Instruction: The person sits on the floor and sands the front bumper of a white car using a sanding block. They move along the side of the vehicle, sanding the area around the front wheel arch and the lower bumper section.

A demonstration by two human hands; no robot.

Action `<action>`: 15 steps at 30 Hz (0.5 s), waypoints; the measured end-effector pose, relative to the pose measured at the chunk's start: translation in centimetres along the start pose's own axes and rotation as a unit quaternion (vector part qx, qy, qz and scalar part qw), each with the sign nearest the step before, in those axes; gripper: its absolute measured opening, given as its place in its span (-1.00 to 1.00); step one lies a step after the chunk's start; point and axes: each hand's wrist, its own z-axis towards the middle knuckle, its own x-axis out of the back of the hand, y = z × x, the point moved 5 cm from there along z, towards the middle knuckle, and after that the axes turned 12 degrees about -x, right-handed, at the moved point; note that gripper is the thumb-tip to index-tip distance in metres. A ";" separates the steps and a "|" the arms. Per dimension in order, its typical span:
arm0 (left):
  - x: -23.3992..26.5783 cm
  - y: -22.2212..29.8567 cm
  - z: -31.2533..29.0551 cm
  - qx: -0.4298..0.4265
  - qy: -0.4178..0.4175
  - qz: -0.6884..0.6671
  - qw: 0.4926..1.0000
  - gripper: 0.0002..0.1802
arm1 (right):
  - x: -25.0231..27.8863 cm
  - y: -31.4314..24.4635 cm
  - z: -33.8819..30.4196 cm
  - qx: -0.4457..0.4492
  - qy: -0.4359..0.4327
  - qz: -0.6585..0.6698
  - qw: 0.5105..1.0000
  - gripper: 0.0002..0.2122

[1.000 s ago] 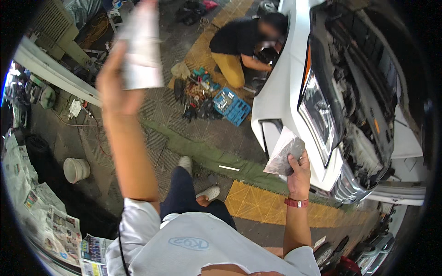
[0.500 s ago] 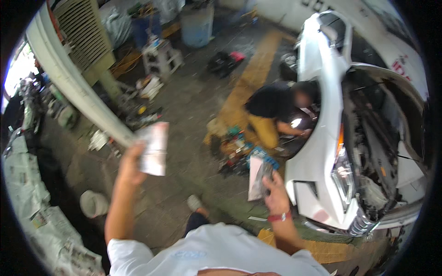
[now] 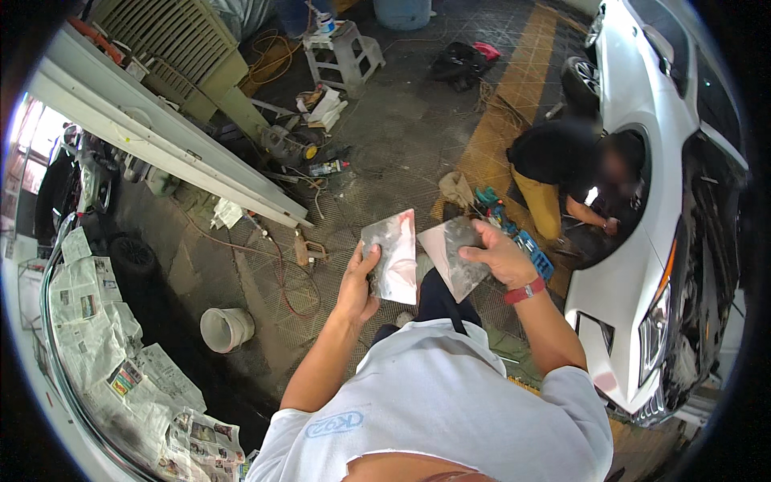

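Observation:
My left hand (image 3: 355,283) grips a thin, flat, roughly square plate (image 3: 395,255) by its left edge, thumb on top. Grey smudges and a glossy pale-pink patch cover its face. A similar thin plate (image 3: 451,259), dark grey with a pink strip along one side, is pinched at its right edge by my right hand (image 3: 499,255), a red band on that wrist. The two plates are held up in front of me, tilted toward each other, with a narrow gap between them. My fingers behind the plates are mostly hidden.
At right, a person in a dark top (image 3: 554,157) crouches by the wheel arch of a white car (image 3: 634,313). Tools in a blue tray (image 3: 534,255) lie nearby. Left are a white bucket (image 3: 227,329), a newspaper-covered car (image 3: 104,345), a hose (image 3: 285,293) and a step stool (image 3: 345,56).
Both hands have come inward, bringing the two plates close together before me. My view has shifted left, so the car and crouching person appear farther right.

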 end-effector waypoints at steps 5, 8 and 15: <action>-1.2 3.9 9.8 -0.129 0.008 0.324 0.937 -0.40 | -0.5 -11.4 7.2 0.157 0.112 -0.381 0.904 -0.54; -1.6 4.1 18.1 -0.169 0.036 0.303 0.937 -0.34 | -2.8 -17.3 13.8 0.350 0.162 -0.521 0.761 -0.44; -3.9 7.4 37.1 -0.242 0.181 0.277 0.912 -0.35 | 2.9 -21.8 27.6 0.326 0.080 -0.657 0.675 -0.51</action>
